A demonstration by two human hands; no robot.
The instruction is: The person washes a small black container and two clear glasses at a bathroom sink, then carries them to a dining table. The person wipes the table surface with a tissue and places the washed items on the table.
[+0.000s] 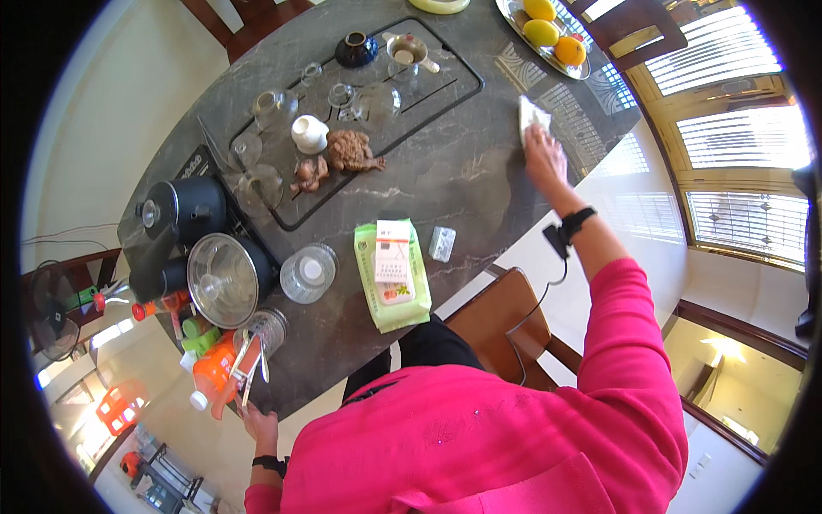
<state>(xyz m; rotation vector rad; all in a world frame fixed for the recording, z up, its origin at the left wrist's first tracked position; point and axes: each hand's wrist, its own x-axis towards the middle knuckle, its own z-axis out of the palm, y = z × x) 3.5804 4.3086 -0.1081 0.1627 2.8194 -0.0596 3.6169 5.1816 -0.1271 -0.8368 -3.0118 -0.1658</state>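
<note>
My right hand [546,157] reaches out to the far right part of a dark marbled stone table [475,186]. Its fingers press a folded white wipe [533,117] against the tabletop. At the lower left, my left hand [260,425] is by the table's edge, close to a glass jar [263,331] with utensils. An orange drink bottle [215,369] with a white cap is beside that jar. Whether my left hand grips anything cannot be made out. Before me lie a green pack of wet wipes [392,308], a small white box [392,250] on top of it, and a blister pack [442,244].
A built-in tea tray [424,128] bears glass teaware, a white cup [309,134] and brown figurines [350,151]. Left of it stand a black kettle [189,209], a glass-lidded pot [223,281] and a drinking glass [308,273]. A fruit platter [581,70] is far right; a wooden chair [501,315] is below.
</note>
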